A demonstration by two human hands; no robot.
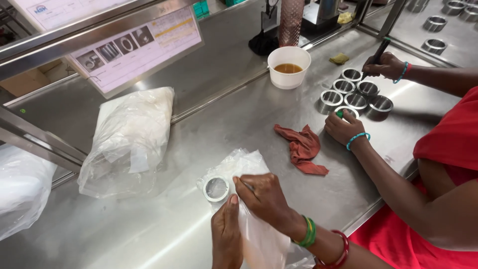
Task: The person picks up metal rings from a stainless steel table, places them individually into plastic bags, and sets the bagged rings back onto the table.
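A clear plastic bag [249,167] lies on the steel table [164,234] in front of me, with a metal ring [216,189] wrapped inside it. My right hand [264,195], with green and red bangles on the wrist, pinches the bag's plastic just right of the ring. My left hand [226,234] lies flat on the bag below the ring, a fingertip almost touching it. Whether something small is in my right fingers I cannot tell.
A co-worker in red [448,149] handles several steel rings [356,94] at the right, one hand with a dark pen. A red rag [303,148], a white cup of amber liquid [289,67], two bulky plastic bags [129,139] and a tilted picture sheet [134,47] surround my spot.
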